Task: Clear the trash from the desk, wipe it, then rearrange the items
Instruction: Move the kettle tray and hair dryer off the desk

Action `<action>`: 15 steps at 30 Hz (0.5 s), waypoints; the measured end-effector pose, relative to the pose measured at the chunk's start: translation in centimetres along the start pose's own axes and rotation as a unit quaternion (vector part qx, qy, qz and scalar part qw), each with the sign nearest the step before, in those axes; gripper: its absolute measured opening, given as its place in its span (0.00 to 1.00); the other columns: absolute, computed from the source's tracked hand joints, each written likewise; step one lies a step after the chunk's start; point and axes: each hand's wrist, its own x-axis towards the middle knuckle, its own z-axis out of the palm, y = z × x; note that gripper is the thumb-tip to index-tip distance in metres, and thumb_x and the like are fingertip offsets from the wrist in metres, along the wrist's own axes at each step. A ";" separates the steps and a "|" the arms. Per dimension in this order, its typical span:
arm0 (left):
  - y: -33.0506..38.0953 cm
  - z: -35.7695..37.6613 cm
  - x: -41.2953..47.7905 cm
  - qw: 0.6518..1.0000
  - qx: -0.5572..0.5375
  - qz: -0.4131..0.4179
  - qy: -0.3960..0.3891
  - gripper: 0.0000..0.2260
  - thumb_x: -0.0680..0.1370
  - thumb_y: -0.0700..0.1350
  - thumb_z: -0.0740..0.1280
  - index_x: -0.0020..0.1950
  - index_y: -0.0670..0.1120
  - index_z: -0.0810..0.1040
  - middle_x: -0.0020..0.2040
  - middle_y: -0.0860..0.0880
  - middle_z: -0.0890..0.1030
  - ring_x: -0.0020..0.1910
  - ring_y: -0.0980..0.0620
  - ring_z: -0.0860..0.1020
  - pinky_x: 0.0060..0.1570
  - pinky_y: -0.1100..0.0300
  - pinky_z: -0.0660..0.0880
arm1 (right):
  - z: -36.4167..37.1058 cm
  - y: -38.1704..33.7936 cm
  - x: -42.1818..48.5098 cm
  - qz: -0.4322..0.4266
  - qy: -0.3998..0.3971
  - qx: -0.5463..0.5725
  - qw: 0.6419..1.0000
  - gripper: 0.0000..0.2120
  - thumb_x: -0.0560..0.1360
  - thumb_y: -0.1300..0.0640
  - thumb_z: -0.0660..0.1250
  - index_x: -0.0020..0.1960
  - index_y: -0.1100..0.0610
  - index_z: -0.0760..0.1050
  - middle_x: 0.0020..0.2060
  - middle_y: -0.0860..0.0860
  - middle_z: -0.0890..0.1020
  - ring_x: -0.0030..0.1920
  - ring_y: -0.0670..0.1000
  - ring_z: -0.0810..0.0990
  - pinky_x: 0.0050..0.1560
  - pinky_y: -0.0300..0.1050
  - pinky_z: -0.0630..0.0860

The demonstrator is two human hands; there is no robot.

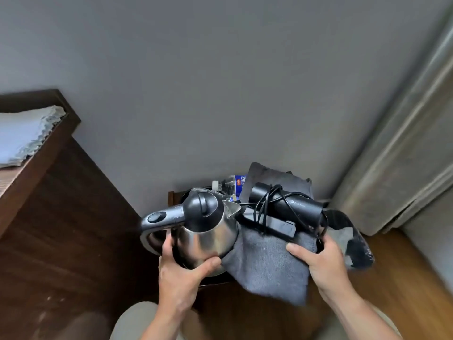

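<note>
A steel electric kettle [208, 231] with a black lid and handle is held low in the middle of the head view. My left hand [182, 263] grips its lower body, thumb across the front. My right hand [321, 261] grips the right side of a grey cloth [267, 263], thumb on top. On the cloth lies a black hair dryer [286, 204] wrapped in its cord. A plastic water bottle [232, 184] with a blue label lies behind the kettle. Whatever carries these things underneath is hidden.
A dark wooden desk [36, 143] rises at the left with a pale cloth [22, 133] on its top. A grey wall is ahead, a beige curtain [404, 143] hangs at the right, and wooden floor [404, 278] lies below.
</note>
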 end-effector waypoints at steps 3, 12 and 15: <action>-1.9 0.5 0.9 1.000 -0.006 0.006 0.004 0.59 0.46 0.70 0.81 0.74 0.63 0.62 0.67 0.52 0.76 0.68 0.52 0.73 0.69 0.46 0.71 | 0.9 2.0 0.7 -0.024 0.009 -0.014 1.000 0.28 0.61 0.64 0.84 0.58 0.50 0.79 0.50 0.45 0.87 0.50 0.46 0.85 0.58 0.56 0.80; -2.7 1.5 2.7 1.000 0.008 0.001 0.005 0.62 0.44 0.75 0.76 0.76 0.62 0.60 0.66 0.53 0.76 0.67 0.52 0.74 0.68 0.46 0.72 | 2.1 3.0 2.8 -0.059 -0.009 -0.046 0.997 0.31 0.63 0.62 0.83 0.62 0.49 0.77 0.54 0.45 0.85 0.53 0.42 0.83 0.62 0.56 0.78; -2.5 1.9 3.2 1.000 0.012 -0.001 0.006 0.63 0.44 0.76 0.75 0.75 0.60 0.60 0.67 0.53 0.76 0.67 0.52 0.74 0.69 0.48 0.71 | 2.4 3.1 3.9 -0.058 -0.020 -0.069 0.996 0.31 0.64 0.58 0.84 0.63 0.47 0.75 0.57 0.45 0.84 0.56 0.43 0.82 0.64 0.59 0.77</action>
